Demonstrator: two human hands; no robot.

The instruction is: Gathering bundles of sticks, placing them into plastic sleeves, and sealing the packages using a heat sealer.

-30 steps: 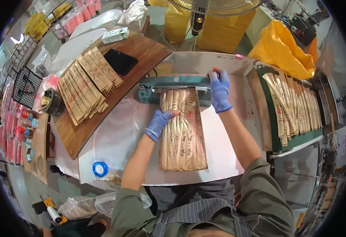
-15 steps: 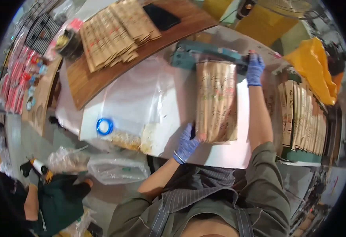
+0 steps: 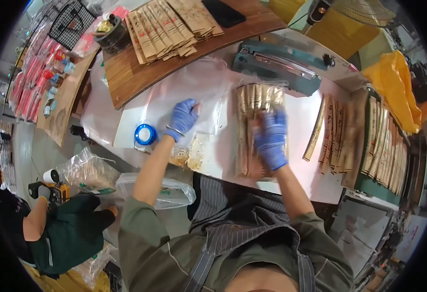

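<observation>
Your R hand, blurred, was over shiny plastic-wrapped pack of long brown sleeves, nr front edge of tabletop; couldn't tell grip. Your knit-gloved L hand curled, grip unclear too.

So both arms reach forward from the body, elbows bent, olive sleeves pushed up to around the elbows. Left forearm is bare and angles up and a bit right, with a thin band round the wrist. Left hand is in a blue glove, fingers kinda loosely curled, though I can't make out how far they close. Right forearm, also bare, leans up and left. Right hand has a matching glove, back facing up, but it's pretty blurry so the fingers are hard to read. Hands are well apart, the left slightly further forward.
</observation>
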